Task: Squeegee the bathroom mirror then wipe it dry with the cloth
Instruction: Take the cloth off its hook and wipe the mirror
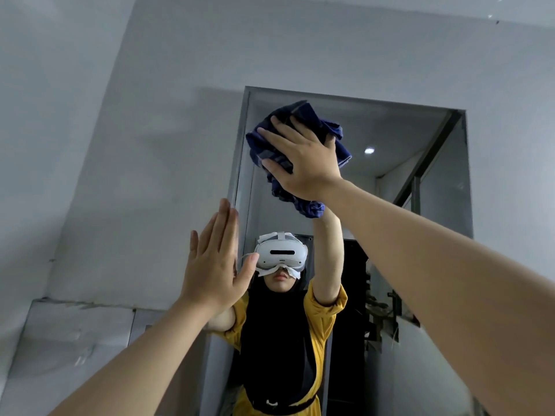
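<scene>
A tall wall mirror (426, 175) with a thin metal frame fills the middle and right of the view. My right hand (303, 156) presses a crumpled dark blue cloth (336, 139) flat against the glass near the mirror's upper left corner, fingers spread over it. My left hand (213, 262) rests flat with fingers together on the wall at the mirror's left edge, holding nothing. No squeegee is in view.
The grey painted wall (135, 145) surrounds the mirror. The glass reflects a person in a yellow top wearing a white headset (282, 253), a ceiling light and a glass partition. A pale panel (75, 331) sits low on the left wall.
</scene>
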The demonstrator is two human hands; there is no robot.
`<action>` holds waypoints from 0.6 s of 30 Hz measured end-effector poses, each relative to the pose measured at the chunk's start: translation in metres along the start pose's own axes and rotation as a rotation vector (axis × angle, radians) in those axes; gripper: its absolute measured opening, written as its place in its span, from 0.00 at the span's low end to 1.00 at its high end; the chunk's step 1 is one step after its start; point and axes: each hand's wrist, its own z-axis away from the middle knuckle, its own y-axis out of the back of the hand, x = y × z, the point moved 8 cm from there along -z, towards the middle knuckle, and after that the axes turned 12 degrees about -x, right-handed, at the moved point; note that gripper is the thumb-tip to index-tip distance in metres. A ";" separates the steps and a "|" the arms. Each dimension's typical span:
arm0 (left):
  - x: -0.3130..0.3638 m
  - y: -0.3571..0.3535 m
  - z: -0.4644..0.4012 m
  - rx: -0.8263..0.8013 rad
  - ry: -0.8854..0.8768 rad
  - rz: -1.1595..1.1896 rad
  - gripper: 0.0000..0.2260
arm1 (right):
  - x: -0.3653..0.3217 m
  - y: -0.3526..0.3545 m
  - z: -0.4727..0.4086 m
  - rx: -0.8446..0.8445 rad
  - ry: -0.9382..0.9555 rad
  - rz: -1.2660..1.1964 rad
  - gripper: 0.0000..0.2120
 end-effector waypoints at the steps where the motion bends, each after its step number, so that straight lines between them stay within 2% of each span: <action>1: 0.000 0.000 0.000 0.001 0.005 -0.005 0.34 | 0.009 0.001 0.008 0.002 -0.011 -0.002 0.24; 9: 0.003 0.000 0.001 0.012 0.013 -0.072 0.34 | 0.103 0.024 0.074 0.082 -0.215 -0.007 0.25; 15: 0.007 0.004 0.002 0.033 0.008 -0.122 0.34 | 0.188 0.038 0.126 0.128 -0.465 -0.069 0.27; 18: 0.010 0.006 0.004 0.052 0.015 -0.126 0.34 | 0.209 0.041 0.153 0.183 -0.562 -0.124 0.28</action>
